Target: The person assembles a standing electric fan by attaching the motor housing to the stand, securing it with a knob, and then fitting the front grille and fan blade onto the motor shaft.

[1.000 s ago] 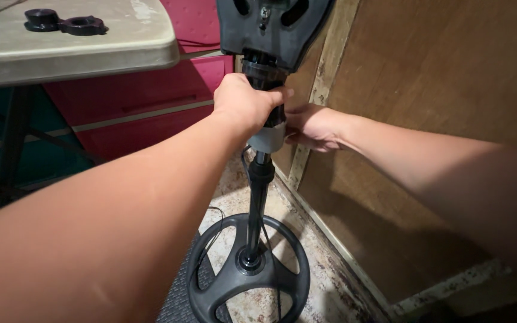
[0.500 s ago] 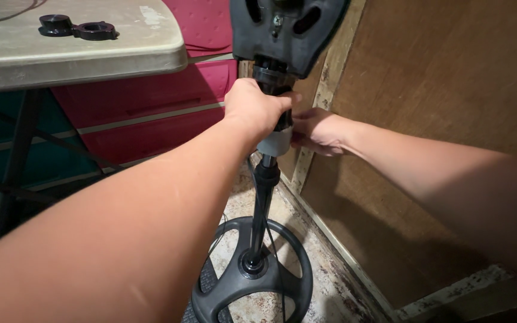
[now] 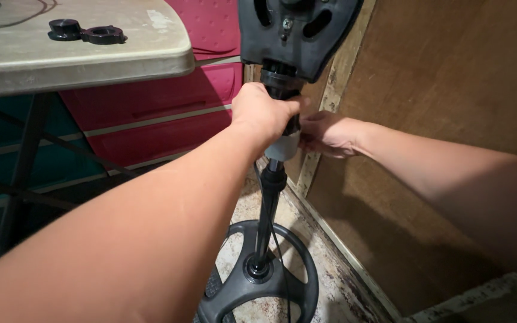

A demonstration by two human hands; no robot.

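**Hands clamped on the neck of a standing fan**

Hands meet high on the black pole (image 3: 268, 206) of a stand fan, just under its motor housing (image 3: 297, 33). The left hand (image 3: 262, 112) is closed in a fist around the neck of the pole, knuckles up, sitting on top of a pale collar (image 3: 282, 146). The right hand (image 3: 329, 134) comes in from the other side with its fingers curled against the same joint; whether it pinches a small part there or only presses on the collar is hidden by the left hand, so I cannot tell.

The pole runs down to a round black base (image 3: 258, 281) with open spokes, standing on a worn, speckled floor (image 3: 330, 281) close to a brown board wall (image 3: 450, 119). A thin cord (image 3: 276, 239) hangs beside the pole. To the left, a pale folding table (image 3: 91, 57) carries two small black round parts (image 3: 86, 31) near its edge, in front of red drawers (image 3: 151, 113).

The risks look plain enough. The housing is heavy and high, and both hands grip at one point, so a loosened joint could let the top drop or tilt toward the wall. A hard twist might also turn the base on the floor, or catch the cord.
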